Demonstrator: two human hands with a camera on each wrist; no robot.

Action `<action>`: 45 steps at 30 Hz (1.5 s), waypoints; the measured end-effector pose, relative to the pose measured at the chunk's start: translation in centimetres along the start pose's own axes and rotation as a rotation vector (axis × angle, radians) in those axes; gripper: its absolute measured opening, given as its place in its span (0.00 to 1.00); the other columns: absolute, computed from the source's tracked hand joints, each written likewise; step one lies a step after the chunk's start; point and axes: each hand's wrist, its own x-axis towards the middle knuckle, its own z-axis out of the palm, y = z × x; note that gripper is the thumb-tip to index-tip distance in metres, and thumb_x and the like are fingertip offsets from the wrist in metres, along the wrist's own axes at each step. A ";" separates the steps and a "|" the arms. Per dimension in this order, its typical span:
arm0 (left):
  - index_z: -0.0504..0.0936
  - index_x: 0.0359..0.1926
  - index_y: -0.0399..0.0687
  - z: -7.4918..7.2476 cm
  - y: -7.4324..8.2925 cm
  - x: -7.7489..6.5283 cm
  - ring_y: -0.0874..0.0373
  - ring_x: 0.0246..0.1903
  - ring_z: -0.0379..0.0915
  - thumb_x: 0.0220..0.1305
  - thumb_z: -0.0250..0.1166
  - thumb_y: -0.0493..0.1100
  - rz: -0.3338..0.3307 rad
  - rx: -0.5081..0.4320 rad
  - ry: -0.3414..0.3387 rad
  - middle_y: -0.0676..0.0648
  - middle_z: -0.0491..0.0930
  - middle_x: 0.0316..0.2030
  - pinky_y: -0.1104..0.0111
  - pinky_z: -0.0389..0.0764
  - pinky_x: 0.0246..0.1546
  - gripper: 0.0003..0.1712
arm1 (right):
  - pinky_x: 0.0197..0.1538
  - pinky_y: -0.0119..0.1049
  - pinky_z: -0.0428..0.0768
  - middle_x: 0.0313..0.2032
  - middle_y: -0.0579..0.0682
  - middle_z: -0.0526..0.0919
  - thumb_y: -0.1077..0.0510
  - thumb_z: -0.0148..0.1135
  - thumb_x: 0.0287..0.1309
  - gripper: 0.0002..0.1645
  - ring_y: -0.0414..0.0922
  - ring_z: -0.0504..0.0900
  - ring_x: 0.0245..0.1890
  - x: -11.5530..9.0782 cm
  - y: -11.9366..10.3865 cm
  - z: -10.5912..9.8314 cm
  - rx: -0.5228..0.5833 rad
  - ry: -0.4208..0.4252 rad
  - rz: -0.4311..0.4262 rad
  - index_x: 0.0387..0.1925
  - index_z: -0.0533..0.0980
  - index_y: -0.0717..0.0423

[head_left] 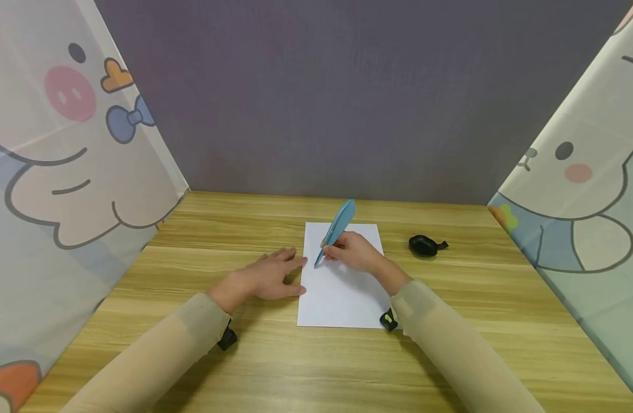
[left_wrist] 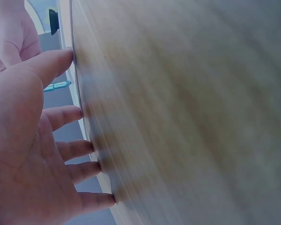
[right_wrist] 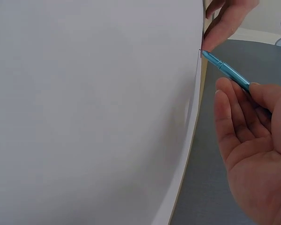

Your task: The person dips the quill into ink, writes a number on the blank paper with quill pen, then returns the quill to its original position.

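Pen (head_left: 338, 225): slender and blue with a feather-shaped top, it is slanting over the upper left part of the paper (head_left: 337, 304), its tip pointing down near the left edge; in the right wrist view a tiny dark mark is showing at the tip.
Right hand (head_left: 355, 252): its thumb and fingers are pinching the pen low on the barrel, and the hand is hovering or resting over the paper, which of the two cannot be told.
Left hand (head_left: 272, 275): its fingers are spreading wide, palm facing down; the thumb and index finger are reaching the paper's left edge, while the others are lying farther back.
Paper: white, it is lying flat on the wood-grained bench (head_left: 275, 367), between the two hands' sides.
Black object (head_left: 424, 246): small and rounded with a short tail, it is sitting right of the paper, well apart from both hands.
Sleeves (head_left: 161, 350): pale, they are covering both forearms.
Backdrop (head_left: 316, 103): dark grey, it is standing behind the bench, with cartoon-printed cloth (head_left: 63, 143) hanging at both sides.
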 end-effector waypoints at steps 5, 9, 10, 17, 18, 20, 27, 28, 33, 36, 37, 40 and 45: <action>0.59 0.88 0.57 0.0 0.0 0.0 0.32 0.87 0.43 0.78 0.61 0.70 -0.007 0.007 -0.004 0.37 0.48 0.89 0.30 0.51 0.83 0.48 | 0.51 0.40 0.90 0.40 0.54 0.94 0.56 0.63 0.80 0.15 0.46 0.92 0.43 -0.2 0.0 0.1 -0.021 -0.015 -0.017 0.54 0.88 0.63; 0.59 0.88 0.57 0.1 -0.1 -0.1 0.33 0.88 0.43 0.78 0.61 0.70 -0.010 0.009 -0.002 0.38 0.48 0.89 0.31 0.51 0.84 0.48 | 0.51 0.38 0.90 0.40 0.53 0.94 0.56 0.64 0.80 0.15 0.44 0.91 0.42 -0.4 -0.1 0.2 -0.032 -0.029 -0.019 0.54 0.88 0.62; 0.59 0.88 0.57 0.1 -0.1 -0.1 0.33 0.88 0.43 0.78 0.61 0.70 -0.010 0.007 -0.001 0.38 0.48 0.89 0.31 0.51 0.84 0.48 | 0.51 0.38 0.90 0.40 0.53 0.94 0.56 0.64 0.80 0.15 0.44 0.91 0.41 -0.5 -0.2 0.2 -0.031 -0.033 -0.019 0.54 0.88 0.62; 0.60 0.88 0.57 0.1 -0.1 -0.1 0.33 0.88 0.43 0.78 0.62 0.70 -0.015 0.004 -0.002 0.38 0.49 0.89 0.31 0.51 0.84 0.48 | 0.51 0.39 0.90 0.40 0.54 0.95 0.56 0.64 0.80 0.15 0.44 0.92 0.42 -0.9 -0.3 0.2 -0.028 -0.061 -0.015 0.52 0.88 0.63; 0.59 0.88 0.57 0.1 -0.1 -0.1 0.33 0.88 0.43 0.78 0.62 0.70 -0.016 0.006 -0.002 0.38 0.49 0.89 0.31 0.51 0.84 0.48 | 0.51 0.39 0.90 0.40 0.54 0.95 0.56 0.64 0.80 0.15 0.44 0.92 0.42 -0.9 -0.3 0.2 -0.030 -0.065 -0.013 0.52 0.88 0.63; 0.59 0.88 0.58 0.1 -0.1 -0.1 0.33 0.88 0.44 0.78 0.62 0.70 -0.018 0.011 -0.002 0.38 0.49 0.89 0.31 0.51 0.84 0.48 | 0.51 0.40 0.90 0.40 0.54 0.95 0.56 0.64 0.80 0.15 0.43 0.92 0.42 -1.1 -0.3 0.2 -0.029 -0.071 -0.009 0.52 0.88 0.63; 0.60 0.88 0.57 0.3 -0.3 0.0 0.32 0.87 0.44 0.78 0.62 0.70 -0.014 0.015 0.003 0.37 0.49 0.89 0.31 0.51 0.84 0.49 | 0.51 0.40 0.91 0.41 0.55 0.95 0.56 0.64 0.79 0.15 0.45 0.92 0.42 -1.6 -0.1 0.2 -0.013 -0.089 -0.021 0.52 0.88 0.63; 0.59 0.88 0.57 0.3 -0.3 0.1 0.32 0.87 0.44 0.78 0.62 0.70 -0.014 0.014 0.003 0.37 0.49 0.89 0.31 0.51 0.84 0.49 | 0.51 0.40 0.90 0.41 0.55 0.95 0.56 0.64 0.79 0.15 0.45 0.92 0.42 -1.7 -0.1 0.2 -0.011 -0.093 -0.025 0.52 0.88 0.63; 0.59 0.88 0.57 0.3 -0.3 0.0 0.32 0.87 0.44 0.78 0.62 0.70 -0.009 0.009 0.006 0.37 0.48 0.89 0.30 0.51 0.83 0.49 | 0.50 0.38 0.90 0.40 0.54 0.95 0.57 0.64 0.79 0.13 0.45 0.92 0.41 -2.1 0.0 0.1 -0.013 -0.106 -0.041 0.50 0.88 0.63; 0.59 0.88 0.57 0.2 -0.2 0.0 0.32 0.87 0.44 0.78 0.62 0.70 -0.006 0.008 0.005 0.37 0.48 0.89 0.30 0.51 0.83 0.49 | 0.51 0.38 0.90 0.40 0.55 0.95 0.57 0.64 0.79 0.13 0.46 0.92 0.41 -2.4 -0.1 0.1 -0.007 -0.111 -0.048 0.51 0.87 0.63; 0.59 0.88 0.56 0.2 -0.2 0.0 0.32 0.87 0.44 0.78 0.62 0.70 -0.004 0.008 0.006 0.37 0.49 0.89 0.30 0.51 0.83 0.49 | 0.51 0.39 0.90 0.40 0.55 0.95 0.57 0.64 0.79 0.14 0.46 0.92 0.42 -2.6 -0.2 0.0 -0.005 -0.113 -0.050 0.51 0.87 0.64; 0.59 0.88 0.56 0.2 -0.1 0.0 0.32 0.87 0.44 0.78 0.62 0.70 0.001 0.005 0.007 0.37 0.49 0.89 0.30 0.51 0.83 0.49 | 0.51 0.39 0.91 0.41 0.56 0.95 0.58 0.64 0.79 0.13 0.45 0.92 0.42 -2.8 -0.2 -0.1 -0.004 -0.117 -0.057 0.50 0.87 0.64; 0.60 0.88 0.56 0.1 -0.1 0.1 0.31 0.87 0.44 0.78 0.62 0.69 0.005 0.006 0.010 0.36 0.49 0.88 0.30 0.52 0.83 0.49 | 0.50 0.36 0.89 0.40 0.54 0.95 0.57 0.64 0.79 0.12 0.43 0.91 0.41 -3.1 -0.1 -0.2 -0.024 -0.127 -0.069 0.49 0.88 0.62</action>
